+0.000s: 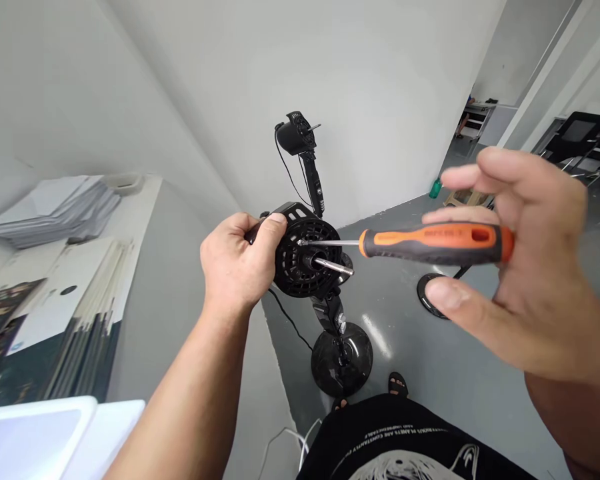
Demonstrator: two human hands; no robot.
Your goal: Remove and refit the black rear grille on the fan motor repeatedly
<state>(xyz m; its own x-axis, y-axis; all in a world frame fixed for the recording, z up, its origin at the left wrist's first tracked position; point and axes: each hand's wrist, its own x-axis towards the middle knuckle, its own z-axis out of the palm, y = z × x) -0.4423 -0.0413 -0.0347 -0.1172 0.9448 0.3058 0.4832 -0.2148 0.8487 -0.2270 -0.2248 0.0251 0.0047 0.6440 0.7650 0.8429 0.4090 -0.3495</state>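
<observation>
While the left hand (243,260) clasps one black fan motor (300,277) by its edge, thumb in front, the right hand (540,273) stands loosely open, fingers spread about one orange-and-black screwdriver (435,243), its handle end at the palm. The tip is at the motor's face, beside one metal shaft (334,267). Behind stands a second motor (296,135); two round bases (327,367) rest on the floor (405,347).

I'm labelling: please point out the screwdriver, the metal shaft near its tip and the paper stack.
Screwdriver (415,241), head view: its handle.
Metal shaft (334,266), head view: middle of its length.
Paper stack (55,203), head view: upper surface.
</observation>
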